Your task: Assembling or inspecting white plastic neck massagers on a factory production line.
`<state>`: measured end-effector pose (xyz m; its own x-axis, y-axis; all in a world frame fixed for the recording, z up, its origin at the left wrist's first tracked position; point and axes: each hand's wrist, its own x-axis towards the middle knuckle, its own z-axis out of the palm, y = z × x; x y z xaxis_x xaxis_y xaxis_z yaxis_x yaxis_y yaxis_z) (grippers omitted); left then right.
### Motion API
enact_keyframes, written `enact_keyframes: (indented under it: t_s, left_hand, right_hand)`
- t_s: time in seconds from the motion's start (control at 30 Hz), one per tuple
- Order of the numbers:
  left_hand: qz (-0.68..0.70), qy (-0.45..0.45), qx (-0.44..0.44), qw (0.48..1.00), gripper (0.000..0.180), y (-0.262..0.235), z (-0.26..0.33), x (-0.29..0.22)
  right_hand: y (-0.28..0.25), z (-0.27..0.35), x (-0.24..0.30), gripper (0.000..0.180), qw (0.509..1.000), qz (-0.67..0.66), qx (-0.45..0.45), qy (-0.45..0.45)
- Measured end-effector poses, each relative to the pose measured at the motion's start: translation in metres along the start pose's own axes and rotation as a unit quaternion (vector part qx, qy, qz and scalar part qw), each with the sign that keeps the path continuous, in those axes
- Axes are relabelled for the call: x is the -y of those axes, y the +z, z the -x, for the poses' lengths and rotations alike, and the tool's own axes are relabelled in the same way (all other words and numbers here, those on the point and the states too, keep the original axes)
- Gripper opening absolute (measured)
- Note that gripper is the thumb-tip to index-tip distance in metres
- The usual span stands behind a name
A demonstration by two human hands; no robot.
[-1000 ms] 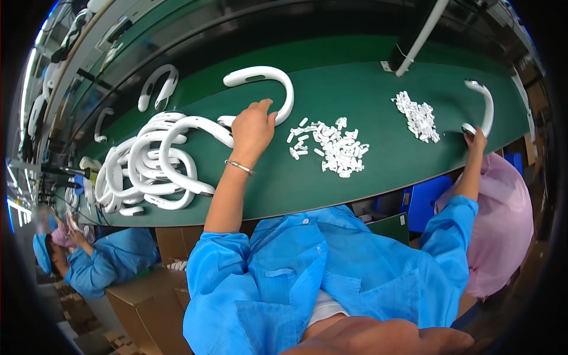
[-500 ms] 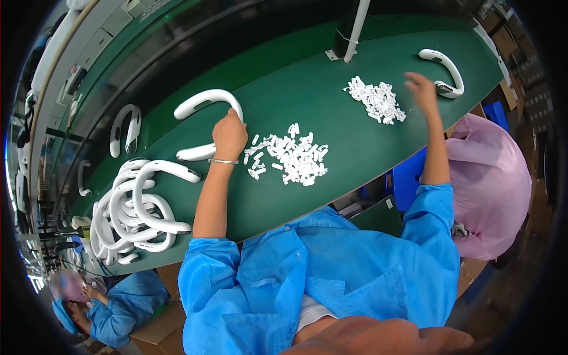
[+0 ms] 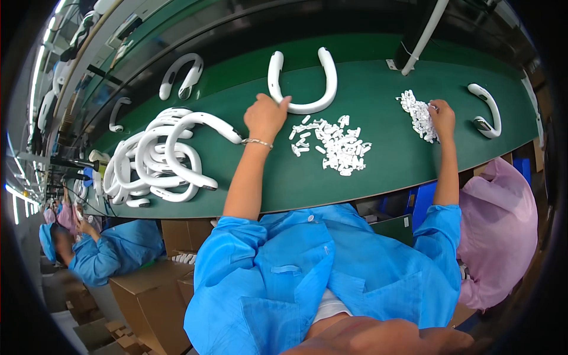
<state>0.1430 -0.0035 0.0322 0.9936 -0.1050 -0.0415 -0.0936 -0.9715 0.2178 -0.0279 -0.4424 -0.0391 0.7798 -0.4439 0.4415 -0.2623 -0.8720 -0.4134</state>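
The left hand (image 3: 266, 118) is set against the lower left bend of a white U-shaped piece (image 3: 330, 89), which is laid just beyond the middle heap (image 3: 343, 151) of small white parts, with its opening turned away; whether the fingers are closed on it cannot be told. The right hand (image 3: 444, 118) is held with curled fingers at the edge of a second heap (image 3: 417, 115), right of the middle heap; whether a part is pinched there is hidden.

Only one U-shaped piece is being handled, so the work is judged to be partway through. Plenty is left: both heaps are well stocked with loose parts, and no small part can be seen fitted to the piece. Left of the middle heap, a pile of curved pieces (image 3: 201, 179) is stacked on the table (image 3: 384, 154). Well to its right, a single curved piece (image 3: 496, 115) is set apart; whether either group is finished cannot be told.
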Motion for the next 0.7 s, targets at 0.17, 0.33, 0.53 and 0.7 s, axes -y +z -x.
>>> enact_keyframes:
  t_s: [0.17, 0.33, 0.53, 0.7]
  left_hand:
    - [0.234, 0.012, 0.047, 0.971, 0.043, 0.039, -0.035, 0.012]
    - [0.412, 0.041, -0.003, 0.91, 0.031, 0.053, -0.047, 0.012]
    - [0.69, 0.045, 0.146, 0.708, 0.034, 0.04, -0.017, -0.022]
    - [0.782, 0.09, 0.246, 0.566, 0.035, 0.05, 0.007, -0.039]
  right_hand:
    - [0.002, -0.002, 0.007, 0.018, 0.99, -0.076, -0.09, 0.081]
    - [-0.003, -0.001, 0.082, 0.017, 0.898, -0.41, -0.045, 0.156]
    - [0.014, 0.015, 0.175, 0.018, 0.719, -0.637, 0.134, 0.243]
    - [0.03, 0.035, 0.247, 0.011, 0.649, -0.686, 0.246, 0.217]
